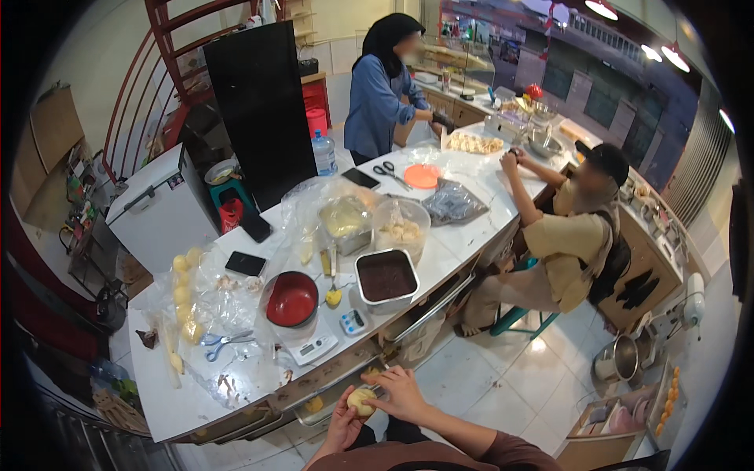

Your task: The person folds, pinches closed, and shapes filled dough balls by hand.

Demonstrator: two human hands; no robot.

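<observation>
A pale yellow ball of dough [362, 403] rests in the fingers of my left hand [341, 425], just off the table's near edge. My right hand [403, 396] comes over from the other side, its thumb and fingers closed against the dough. On the table beyond my hands lie a white kitchen scale [314, 349] and a small blue-and-white timer [354, 322]. A red-lined bowl [292, 299] is behind the scale. Close by stands a square metal pan [386, 280] of dark brown filling. A spoon [333, 297] carries yellow paste.
Dough balls [182, 294] lie under plastic at the left, near blue scissors [224, 344]. A tub of dough [400, 228] stands behind the pan. One person [381, 98] stands at the far end; another person [569, 243] sits at the right. A drawer [322, 404] is below the table's edge.
</observation>
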